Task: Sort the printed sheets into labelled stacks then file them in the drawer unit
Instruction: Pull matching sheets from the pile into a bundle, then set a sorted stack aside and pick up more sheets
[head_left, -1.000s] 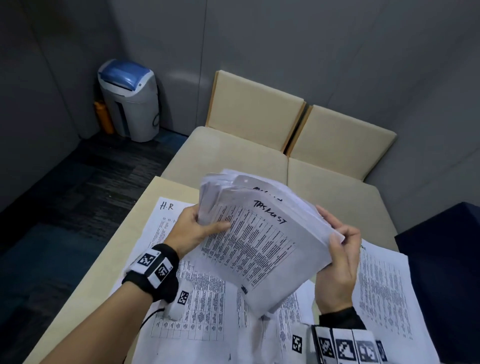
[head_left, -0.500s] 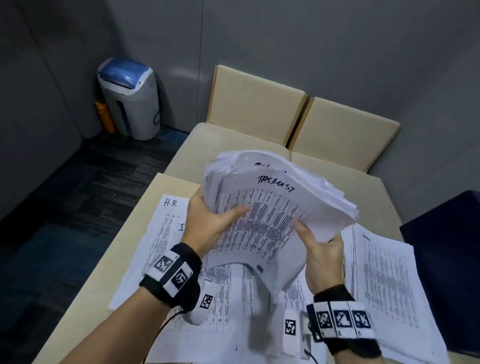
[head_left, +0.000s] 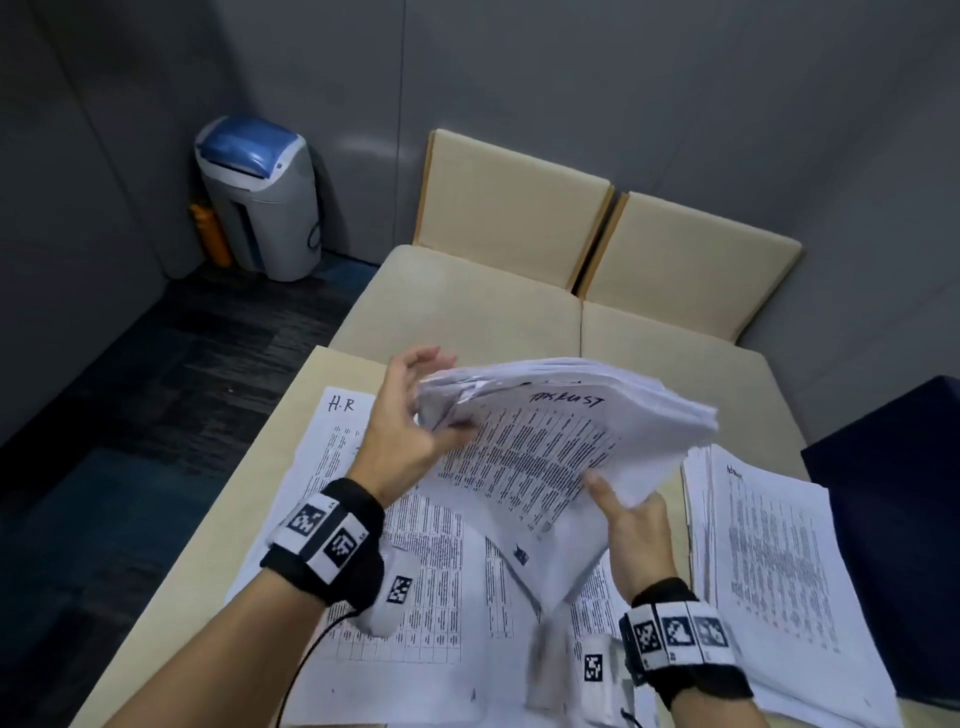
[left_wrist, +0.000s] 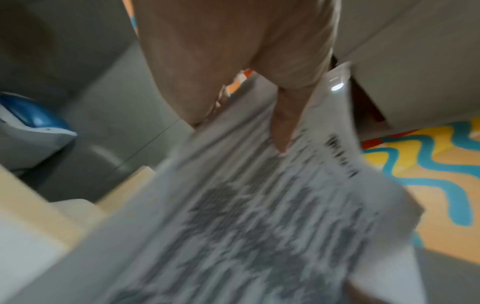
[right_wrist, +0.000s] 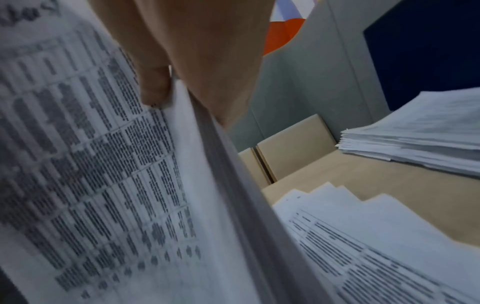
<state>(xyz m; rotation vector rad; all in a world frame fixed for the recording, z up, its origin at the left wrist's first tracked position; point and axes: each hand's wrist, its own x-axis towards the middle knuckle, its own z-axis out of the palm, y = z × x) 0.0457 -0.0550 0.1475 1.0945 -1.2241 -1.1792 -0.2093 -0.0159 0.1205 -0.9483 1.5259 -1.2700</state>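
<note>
A thick stack of printed sheets (head_left: 550, 441), its top page hand-labelled with a title, is tilted in the air over the table. My right hand (head_left: 623, 501) grips its lower right edge, thumb (right_wrist: 155, 86) on top and fingers hidden beneath. My left hand (head_left: 415, 400) is at the stack's left corner with fingers spread and lifted off the paper; only its thumb (left_wrist: 283, 123) lies on the top sheet (left_wrist: 259, 205). On the table lie a stack marked "H.R" (head_left: 358, 467), spread sheets in the middle (head_left: 519, 587) and another stack at the right (head_left: 769, 545).
The beige table (head_left: 291, 415) ends at a cream sofa (head_left: 467, 301) beyond it. A grey bin with a blue lid (head_left: 260, 197) stands in the left corner. A dark blue block (head_left: 893, 493) rises at the table's right side.
The held stack has tipped flatter and shifted right. My left hand's fingers have let go of its left edge and spread out. My right hand has slid from the right side to the lower edge.
</note>
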